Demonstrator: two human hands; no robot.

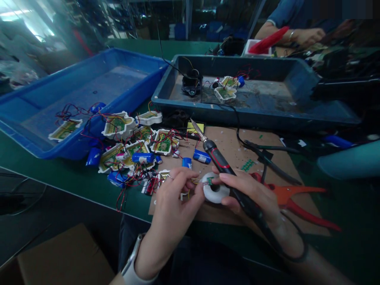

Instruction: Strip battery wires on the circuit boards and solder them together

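Note:
My left hand (173, 198) pinches thin wires at the left side of a small green circuit piece (209, 181) that lies on a white ring-shaped spool (215, 194). My right hand (252, 196) is closed round a black and red soldering iron (221, 164), and its fingers also touch the spool. The iron's tip (194, 126) points up and away, towards the back left, clear of the circuit piece. Both hands work over a brown board (234, 146).
A pile of white cased circuit boards with blue batteries and red wires (133, 148) lies left of my hands. Two blue trays (89, 99) (261, 114) stand behind. Orange pliers (292, 198) lie to the right. Another person's hand (307, 36) works at the back right.

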